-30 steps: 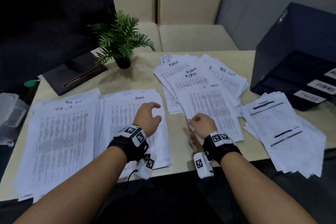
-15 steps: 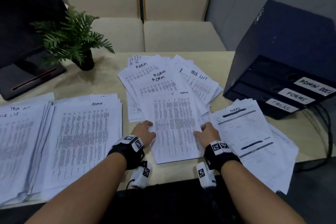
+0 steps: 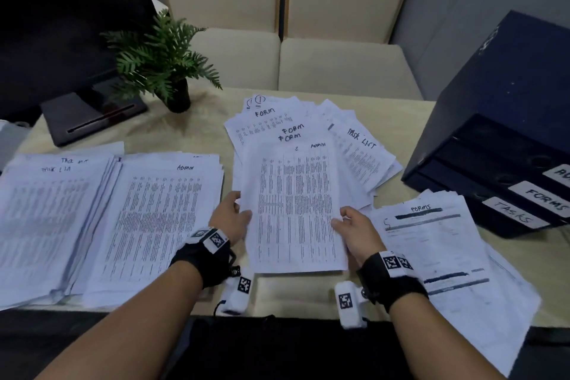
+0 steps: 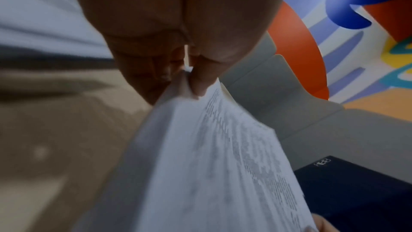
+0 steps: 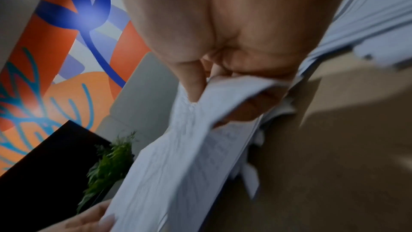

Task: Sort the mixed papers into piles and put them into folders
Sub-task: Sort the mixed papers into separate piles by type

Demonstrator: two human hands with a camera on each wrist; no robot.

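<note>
An Admin sheet [image 3: 296,207] with dense printed columns is lifted off the mixed paper heap [image 3: 277,126] at the table's centre. My left hand [image 3: 229,214] pinches its left edge, thumb on top; the left wrist view shows the Admin sheet [image 4: 211,165] caught between thumb and fingers. My right hand [image 3: 348,225] pinches the right edge, and the right wrist view shows the Admin sheet [image 5: 189,147] bending over my fingers. Left of it lie the Admin pile [image 3: 160,219] and the Task List pile [image 3: 49,213]. The Forms pile [image 3: 438,250] lies at the right.
A dark drawer unit [image 3: 499,133] with labels Forms and Tasks stands at the right. A small potted fern [image 3: 163,65] and a dark monitor base [image 3: 92,114] sit at the back left. Beige chairs [image 3: 308,40] stand behind the table [image 3: 293,290].
My left hand left the Admin pile and came across to the mixed heap. Both hands took the top Admin sheet by its side edges and raised it.
</note>
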